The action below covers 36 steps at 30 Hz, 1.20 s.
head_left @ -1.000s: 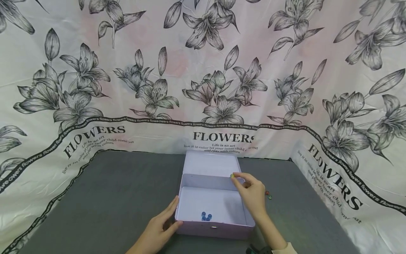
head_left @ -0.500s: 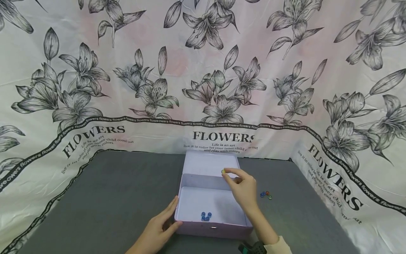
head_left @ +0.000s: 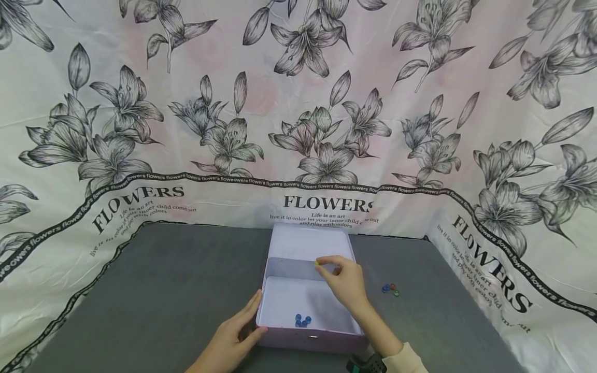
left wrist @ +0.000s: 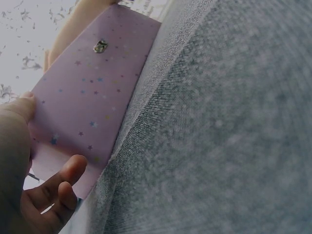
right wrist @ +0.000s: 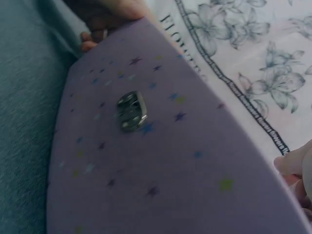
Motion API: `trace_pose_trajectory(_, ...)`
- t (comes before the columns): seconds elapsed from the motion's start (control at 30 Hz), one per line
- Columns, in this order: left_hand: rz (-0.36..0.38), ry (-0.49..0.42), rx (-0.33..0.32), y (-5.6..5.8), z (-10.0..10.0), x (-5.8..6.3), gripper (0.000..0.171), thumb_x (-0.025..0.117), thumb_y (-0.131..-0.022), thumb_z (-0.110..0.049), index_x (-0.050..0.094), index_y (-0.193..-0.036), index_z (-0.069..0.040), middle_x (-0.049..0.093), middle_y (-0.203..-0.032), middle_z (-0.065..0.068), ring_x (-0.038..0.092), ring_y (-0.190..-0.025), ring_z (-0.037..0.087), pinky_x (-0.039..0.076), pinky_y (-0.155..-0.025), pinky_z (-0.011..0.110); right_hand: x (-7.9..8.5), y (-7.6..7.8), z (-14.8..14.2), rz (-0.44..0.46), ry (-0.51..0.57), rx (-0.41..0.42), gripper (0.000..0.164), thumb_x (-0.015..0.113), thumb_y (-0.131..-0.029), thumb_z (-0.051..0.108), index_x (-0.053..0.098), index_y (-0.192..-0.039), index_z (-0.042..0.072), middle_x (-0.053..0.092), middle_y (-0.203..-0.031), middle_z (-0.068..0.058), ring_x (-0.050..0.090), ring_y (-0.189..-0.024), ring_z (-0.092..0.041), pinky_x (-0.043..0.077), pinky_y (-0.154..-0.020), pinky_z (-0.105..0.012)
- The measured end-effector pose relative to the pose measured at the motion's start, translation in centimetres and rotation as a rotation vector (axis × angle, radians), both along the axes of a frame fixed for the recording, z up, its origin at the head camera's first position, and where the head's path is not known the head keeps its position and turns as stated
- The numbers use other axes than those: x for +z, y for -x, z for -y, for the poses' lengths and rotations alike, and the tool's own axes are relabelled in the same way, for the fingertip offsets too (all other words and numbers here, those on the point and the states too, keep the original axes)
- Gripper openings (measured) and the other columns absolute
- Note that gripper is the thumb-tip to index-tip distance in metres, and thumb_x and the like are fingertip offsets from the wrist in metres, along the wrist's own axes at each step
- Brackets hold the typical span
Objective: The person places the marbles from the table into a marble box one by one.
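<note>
In the head view, an open pale-purple box (head_left: 284,340) stands on the table, its white inside facing up. My left hand (head_left: 228,335) holds the box at its front left corner, thumb at the front rim and fingers along the left side. Between thumb and index finger, my right hand (head_left: 346,285) pinches a small yellow bead (head_left: 316,263) over the back part of the box. Several blue beads (head_left: 303,321) lie together inside near the front wall. The left wrist view shows the star-printed front wall with its metal latch (left wrist: 100,46).
A few loose beads, blue, red and green (head_left: 391,289), lie on the grey table (head_left: 186,280) to the right of the box. The raised lid (head_left: 310,242) leans back toward the flower-printed cloth (head_left: 224,202) behind the table.
My right hand has moved left over the box with the yellow bead, uncovering the loose beads on the right. The left hand stays at the box corner.
</note>
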<state>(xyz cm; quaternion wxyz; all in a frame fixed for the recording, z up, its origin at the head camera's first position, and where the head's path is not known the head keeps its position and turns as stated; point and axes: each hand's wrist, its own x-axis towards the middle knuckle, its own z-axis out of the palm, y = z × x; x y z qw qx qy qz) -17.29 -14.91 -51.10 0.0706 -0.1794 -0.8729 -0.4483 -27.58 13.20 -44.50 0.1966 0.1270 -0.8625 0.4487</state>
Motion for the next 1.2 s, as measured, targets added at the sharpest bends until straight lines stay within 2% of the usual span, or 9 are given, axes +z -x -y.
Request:
trace_pose_trajectory(0.07, -0.006, -0.001, 0.001, 0.0, 0.0, 0.0, 0.073, 0.069, -0.102, -0.044, 0.043, -0.162, -0.011, 0.039, -0.167, 0.004, 0.049, -0.145, 0.028, 0.052, -0.107, 0.037, -0.3, 0.0, 0.1, 0.027, -0.046, 0.006, 0.011, 0.086, -0.089, 0.010, 0.085, -0.099, 0.013, 0.081, -0.091, -0.001, 0.035, -0.041, -0.002, 0.029, -0.043, -0.021)
trace_pose_trajectory(0.23, -0.021, 0.015, 0.027, 0.0, 0.0, -0.1, 0.073, 0.070, -0.101, -0.045, 0.045, -0.162, -0.013, 0.041, -0.167, 0.003, 0.048, -0.145, 0.028, 0.050, -0.110, 0.045, -1.0, 0.2, 0.2, 0.078, -0.145, 0.059, 0.009, 0.086, -0.088, 0.008, 0.085, -0.097, 0.010, 0.082, -0.094, -0.003, 0.036, -0.041, -0.001, 0.031, -0.043, -0.020)
trace_pose_trajectory(0.4, 0.019, 0.010, 0.041, 0.0, 0.1, 0.0, 0.075, 0.071, -0.100, -0.047, 0.045, -0.162, -0.015, 0.039, -0.168, 0.002, 0.045, -0.148, 0.025, 0.045, -0.114, 0.051, -1.5, 0.5, 0.5, 0.123, -0.225, 0.120, 0.007, 0.086, -0.088, 0.007, 0.084, -0.094, 0.009, 0.082, -0.095, -0.004, 0.040, -0.046, -0.003, 0.035, -0.045, -0.020)
trace_pose_trajectory(0.5, 0.057, 0.002, 0.036, 0.0, 0.2, 0.1, 0.077, 0.071, -0.099, -0.048, 0.042, -0.163, -0.016, 0.036, -0.169, 0.000, 0.042, -0.149, 0.023, 0.042, -0.116, 0.053, -1.6, 0.5, 0.6, 0.153, -0.283, 0.137, 0.006, 0.085, -0.088, 0.009, 0.084, -0.093, 0.010, 0.082, -0.095, -0.004, 0.053, -0.058, -0.007, 0.045, -0.054, -0.025)
trace_pose_trajectory(0.6, 0.060, -0.003, 0.035, 0.0, 0.1, 0.2, 0.077, 0.071, -0.100, -0.048, 0.042, -0.163, -0.016, 0.036, -0.169, 0.001, 0.042, -0.150, 0.024, 0.041, -0.116, 0.054, -1.7, 0.5, 0.7, 0.172, -0.338, 0.145, 0.007, 0.085, -0.088, 0.009, 0.084, -0.094, 0.009, 0.082, -0.093, -0.002, 0.070, -0.079, -0.018, 0.057, -0.072, -0.037)
trace_pose_trajectory(0.67, 0.047, -0.006, 0.036, 0.0, 0.1, 0.2, 0.076, 0.071, -0.100, -0.047, 0.043, -0.163, -0.015, 0.037, -0.168, 0.001, 0.043, -0.149, 0.025, 0.042, -0.116, 0.053, -1.7, 0.4, 0.6, 0.191, -0.352, 0.153, 0.006, 0.085, -0.087, 0.008, 0.084, -0.094, 0.008, 0.081, -0.091, -0.001, 0.075, -0.092, -0.025, 0.059, -0.081, -0.046)
trace_pose_trajectory(0.73, 0.038, -0.007, 0.038, -0.1, 0.0, 0.3, 0.076, 0.071, -0.100, -0.047, 0.044, -0.162, -0.014, 0.038, -0.168, 0.001, 0.043, -0.149, 0.026, 0.042, -0.115, 0.053, -1.7, 0.3, 0.6, 0.203, -0.359, 0.164, 0.006, 0.085, -0.087, 0.006, 0.084, -0.093, 0.007, 0.081, -0.090, -0.002, 0.076, -0.099, -0.030, 0.060, -0.086, -0.050)
trace_pose_trajectory(0.93, 0.082, 0.000, 0.037, -0.1, -0.1, 0.4, 0.079, 0.069, -0.100, -0.053, 0.042, -0.163, -0.015, 0.035, -0.169, -0.002, 0.041, -0.151, 0.024, 0.040, -0.117, 0.055, -1.7, 0.0, 0.3, 0.197, -0.395, 0.185, 0.006, 0.084, -0.087, 0.003, 0.083, -0.092, 0.005, 0.081, -0.089, -0.004, 0.076, -0.097, -0.032, 0.061, -0.081, -0.049)
trace_pose_trajectory(1.2, 0.101, -0.003, 0.032, -0.2, -0.2, 0.5, 0.079, 0.069, -0.099, -0.052, 0.042, -0.163, -0.013, 0.033, -0.169, -0.003, 0.039, -0.152, 0.023, 0.039, -0.118, 0.054, -1.7, -0.1, 0.4, 0.176, -0.406, 0.143, 0.009, 0.083, -0.086, 0.003, 0.084, -0.095, 0.004, 0.082, -0.095, -0.007, 0.076, -0.103, -0.035, 0.059, -0.083, -0.051)
